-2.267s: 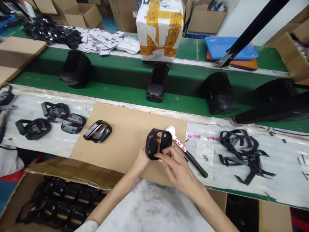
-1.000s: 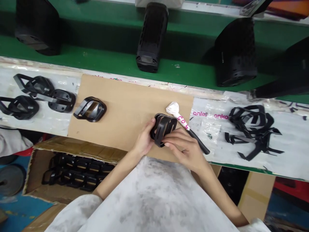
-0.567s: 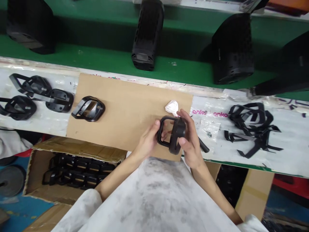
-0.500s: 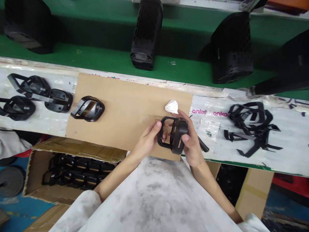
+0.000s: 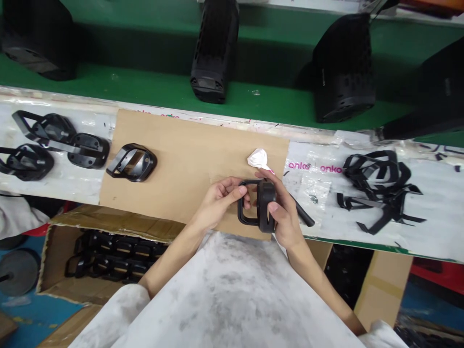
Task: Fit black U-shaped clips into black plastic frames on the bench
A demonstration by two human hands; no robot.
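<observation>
Both of my hands hold a black plastic handle frame (image 5: pixel 266 203) over the cardboard sheet. My right hand (image 5: pixel 286 212) grips its thick, rounded side, with the thumb on the near face and fingers over the far edge. My left hand (image 5: pixel 224 200) closes thumb and fingers on the upper part of the open loop. Just beyond the right fingers lies a white wrapped lump (image 5: pixel 258 158). From under my right hand sticks out a black rod (image 5: pixel 305 213); whether it joins the lump is hidden.
A similar frame (image 5: pixel 133 163) lies on the left of the cardboard sheet (image 5: pixel 181 159), more frames (image 5: pixel 89 150) beyond it. Thin black strips (image 5: pixel 380 181) pile up at right. Large black housings (image 5: pixel 213 58) stand on the green conveyor (image 5: pixel 268 101). Below left, a carton (image 5: pixel 54 261) holds several frames.
The frame has turned a little in my hands, its thick side now seen more edge-on and slightly further left. My left fingers have curled more around the loop.
</observation>
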